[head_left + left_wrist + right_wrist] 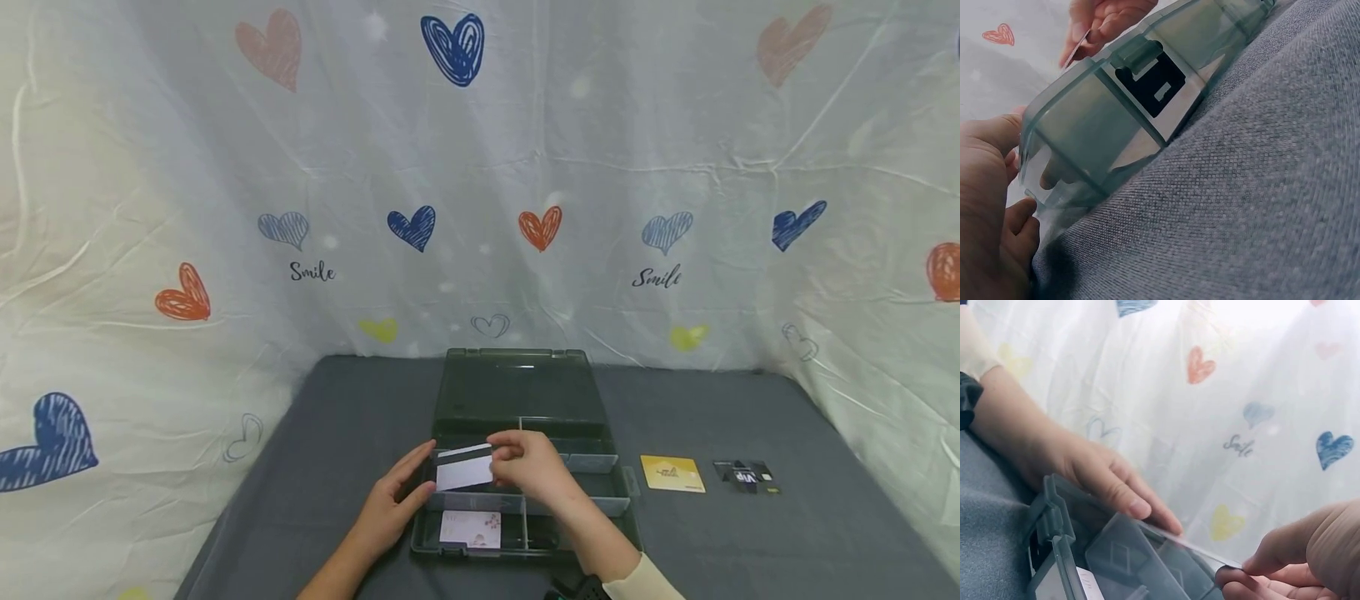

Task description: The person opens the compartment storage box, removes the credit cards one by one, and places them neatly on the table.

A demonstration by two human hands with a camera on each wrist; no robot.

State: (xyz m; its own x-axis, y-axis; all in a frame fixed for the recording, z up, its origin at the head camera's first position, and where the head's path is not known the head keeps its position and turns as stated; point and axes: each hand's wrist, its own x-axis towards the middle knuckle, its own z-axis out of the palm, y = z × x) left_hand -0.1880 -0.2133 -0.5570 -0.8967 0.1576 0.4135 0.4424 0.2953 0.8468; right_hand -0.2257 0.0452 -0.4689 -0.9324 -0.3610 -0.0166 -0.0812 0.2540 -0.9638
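Over the left part of an open green translucent compartment box [521, 552], my right hand [531, 468] pinches a white card [463, 473] with a dark stripe by its right end. In the right wrist view the card [1210, 557] shows almost edge-on. My left hand [386, 504] holds the left side of the box, its thumb at the rim and other fingers against the outer wall. Its fingertips lie close to the card's left end; whether they touch it I cannot tell. A pale pink card [470, 530] with a flower print lies in the front left compartment.
Right of the box, a yellow card [672, 473] and a black VIP card [746, 477] lie on the grey cloth [697, 550]. The box lid [521, 387] is folded back. A white curtain [480, 167] with printed hearts hangs behind.
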